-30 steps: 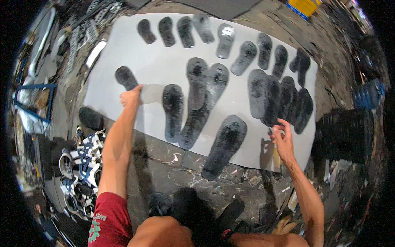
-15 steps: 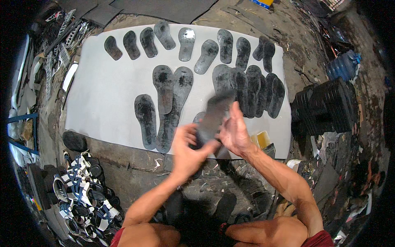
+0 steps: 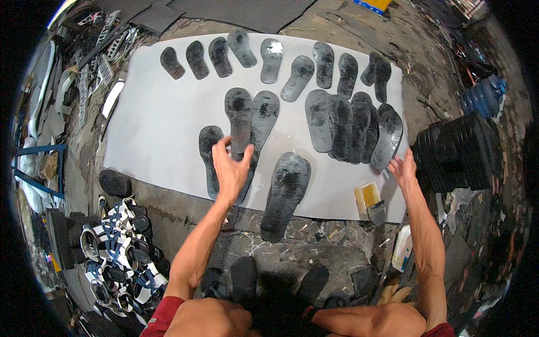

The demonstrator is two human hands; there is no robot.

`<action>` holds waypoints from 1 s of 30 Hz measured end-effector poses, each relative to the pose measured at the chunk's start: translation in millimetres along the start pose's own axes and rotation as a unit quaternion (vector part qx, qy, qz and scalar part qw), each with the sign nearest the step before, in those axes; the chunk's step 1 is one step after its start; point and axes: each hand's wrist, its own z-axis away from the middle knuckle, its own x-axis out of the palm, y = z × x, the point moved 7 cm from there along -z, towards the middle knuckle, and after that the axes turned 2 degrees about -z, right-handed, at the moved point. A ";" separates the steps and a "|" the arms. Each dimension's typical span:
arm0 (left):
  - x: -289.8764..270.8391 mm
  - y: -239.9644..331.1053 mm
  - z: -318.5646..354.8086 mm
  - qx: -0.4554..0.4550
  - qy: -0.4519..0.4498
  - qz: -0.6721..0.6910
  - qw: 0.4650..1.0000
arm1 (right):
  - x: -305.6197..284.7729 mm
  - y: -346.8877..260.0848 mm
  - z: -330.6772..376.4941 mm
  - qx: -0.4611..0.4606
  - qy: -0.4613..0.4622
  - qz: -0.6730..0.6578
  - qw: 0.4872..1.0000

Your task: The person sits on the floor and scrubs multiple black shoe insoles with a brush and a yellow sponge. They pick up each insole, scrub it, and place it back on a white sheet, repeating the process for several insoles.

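My left hand (image 3: 229,173) is open, thumb and fingers apart, at the lower end of a black shoe sole (image 3: 240,115) that overlaps another dark sole (image 3: 266,115). One more sole (image 3: 210,160) lies just left of that hand. On the right, my right hand (image 3: 405,168) has its fingers stretched out at the lower edge of a shiny dark sole (image 3: 387,140); whether they touch it is hard to tell. That sole rests tilted at the end of an overlapping group of soles (image 3: 341,129). Between my hands, a sole (image 3: 283,194) lies over another, past the sheet's near edge.
A white sheet (image 3: 157,123) carries the soles, several in a far row (image 3: 271,59). Near its front right are a yellowish block (image 3: 368,196) and a grey flat piece (image 3: 377,213). Strapped sandals (image 3: 126,253) lie left, a black stack (image 3: 457,151) right, a blue bottle (image 3: 483,96) beyond.
The dark sole between my hands is now at the right-hand group. My right hand has moved right, my left hand left and forward. The view has shifted slightly.
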 end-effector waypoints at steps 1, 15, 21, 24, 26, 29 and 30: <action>-6.2 -17.7 -16.2 0.000 0.005 -0.063 0.998 | -3.1 16.6 7.0 0.014 0.055 0.071 0.996; 27.9 -66.2 -70.2 -0.144 -0.056 -0.103 0.983 | 100.9 9.0 136.4 -0.219 -0.221 0.237 0.920; 11.4 -74.4 -111.3 -0.193 -0.051 -0.085 0.976 | 104.4 6.6 151.6 -0.195 -0.234 0.245 0.921; 15.2 -71.3 -114.3 -0.135 -0.052 -0.145 0.979 | 100.5 10.7 150.2 -0.176 -0.241 0.235 0.925; 9.9 -86.5 -108.4 -0.128 -0.026 -0.157 0.979 | 105.3 16.7 146.3 -0.177 -0.251 0.240 0.921; 11.4 -76.3 -72.4 -0.094 0.001 -0.138 0.986 | 101.1 21.1 146.1 -0.168 -0.257 0.236 0.922; 2.2 -76.4 -58.8 -0.058 0.031 -0.131 0.989 | 105.3 22.2 148.3 -0.176 -0.261 0.244 0.917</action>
